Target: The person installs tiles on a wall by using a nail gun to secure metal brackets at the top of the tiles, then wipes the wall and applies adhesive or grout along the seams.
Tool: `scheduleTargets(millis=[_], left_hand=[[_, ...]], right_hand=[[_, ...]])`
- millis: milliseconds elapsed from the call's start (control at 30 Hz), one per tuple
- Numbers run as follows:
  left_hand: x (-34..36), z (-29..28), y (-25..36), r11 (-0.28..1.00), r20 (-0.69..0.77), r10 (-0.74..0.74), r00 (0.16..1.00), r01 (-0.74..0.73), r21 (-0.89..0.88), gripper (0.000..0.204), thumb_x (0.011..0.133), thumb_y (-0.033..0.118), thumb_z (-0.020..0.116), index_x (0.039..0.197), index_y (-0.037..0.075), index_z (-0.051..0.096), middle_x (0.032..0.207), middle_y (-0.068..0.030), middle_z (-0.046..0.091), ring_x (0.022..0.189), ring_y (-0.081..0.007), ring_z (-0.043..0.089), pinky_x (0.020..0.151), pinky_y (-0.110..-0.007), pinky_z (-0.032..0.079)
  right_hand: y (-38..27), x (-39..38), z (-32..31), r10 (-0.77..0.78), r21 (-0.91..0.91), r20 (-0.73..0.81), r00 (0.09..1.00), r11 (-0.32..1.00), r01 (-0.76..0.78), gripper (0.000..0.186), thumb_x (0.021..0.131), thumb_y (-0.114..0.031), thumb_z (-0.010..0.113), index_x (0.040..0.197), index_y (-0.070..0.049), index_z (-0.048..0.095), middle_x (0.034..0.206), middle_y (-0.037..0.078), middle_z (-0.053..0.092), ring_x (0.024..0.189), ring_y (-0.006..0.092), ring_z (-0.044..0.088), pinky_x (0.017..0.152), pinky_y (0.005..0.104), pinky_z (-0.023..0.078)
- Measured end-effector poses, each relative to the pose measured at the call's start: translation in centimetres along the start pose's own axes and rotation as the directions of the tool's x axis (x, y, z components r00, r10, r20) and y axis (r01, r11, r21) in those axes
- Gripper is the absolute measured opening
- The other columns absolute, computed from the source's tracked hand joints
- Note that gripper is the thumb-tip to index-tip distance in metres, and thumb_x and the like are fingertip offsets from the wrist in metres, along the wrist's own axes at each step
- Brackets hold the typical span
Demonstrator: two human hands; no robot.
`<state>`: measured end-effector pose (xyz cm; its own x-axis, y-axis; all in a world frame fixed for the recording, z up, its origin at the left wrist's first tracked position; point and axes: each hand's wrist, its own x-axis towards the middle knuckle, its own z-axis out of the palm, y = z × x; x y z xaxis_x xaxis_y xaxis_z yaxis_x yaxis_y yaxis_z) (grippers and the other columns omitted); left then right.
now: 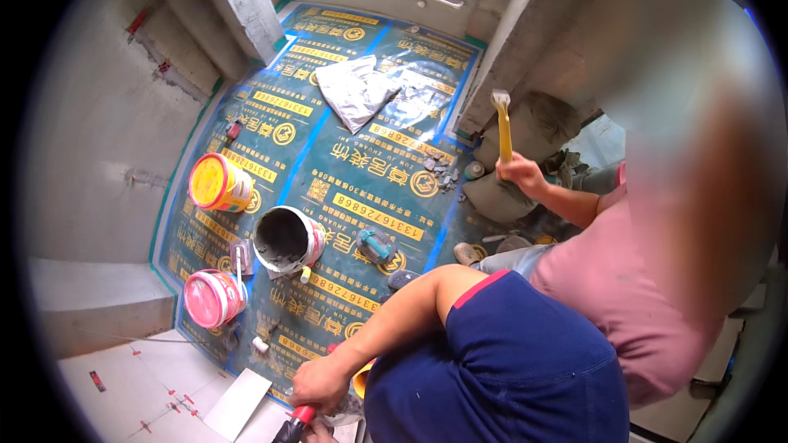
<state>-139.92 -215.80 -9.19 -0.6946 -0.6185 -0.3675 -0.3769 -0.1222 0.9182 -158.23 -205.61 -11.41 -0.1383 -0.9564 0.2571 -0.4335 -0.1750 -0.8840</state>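
Note:
My right arm, in a navy sleeve with red trim, bends down to the lower edge. There my right hand (322,384) is closed at a tool with a black and red handle (301,415); its far end is cut off by the edge. Just below, a few fingers of my left hand (318,434) show, mostly hidden. Beside my right hand a yellow round rim (361,379) peeks out from behind my sleeve. A pale flat tile (238,404) lies to the left of the tool.
At right, a co-worker in pink holds up a yellow-handled tool (504,135) with a metal head. Printed green sheeting (345,160) covers the floor. On it stand a mortar bucket (316,238), yellow pail (238,189), pink pail (215,299), teal-handled tool (376,244) and silvery bag (355,94). Sacks (533,135) lean by a pillar.

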Motion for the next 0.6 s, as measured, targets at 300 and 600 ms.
scheduleTargets(millis=[300, 600], left_hand=[[-4.1, -1.4, 1.0, 0.984, -0.085, 0.114, 0.990, -0.100, 0.149, 0.026, 0.097, 0.024, 0.051, 0.106, -0.001, 0.054, 0.075, -0.0002, 0.049, 0.063, -0.0090, 0.042, 0.056, -0.024, 0.034], [-6.2, -2.4, 1.2, 0.961, -0.085, 0.190, 0.978, -0.167, 0.220, 0.027, 0.097, 0.024, 0.051, 0.106, -0.001, 0.054, 0.075, -0.0005, 0.049, 0.063, -0.0097, 0.042, 0.056, -0.025, 0.035]], right_hand=[[-3.3, 1.7, 0.4, -0.415, 0.307, 0.203, 0.887, 0.887, 0.345, 0.026, 0.062, -0.021, 0.070, 0.078, -0.004, 0.060, 0.070, 0.017, 0.062, 0.070, 0.0381, 0.060, 0.064, 0.0452, 0.046], [-4.3, 2.0, 1.8, -0.453, 0.311, 0.231, 0.861, 0.873, 0.376, 0.027, 0.062, -0.024, 0.071, 0.077, -0.004, 0.061, 0.069, 0.017, 0.062, 0.070, 0.0390, 0.060, 0.064, 0.0462, 0.047]])
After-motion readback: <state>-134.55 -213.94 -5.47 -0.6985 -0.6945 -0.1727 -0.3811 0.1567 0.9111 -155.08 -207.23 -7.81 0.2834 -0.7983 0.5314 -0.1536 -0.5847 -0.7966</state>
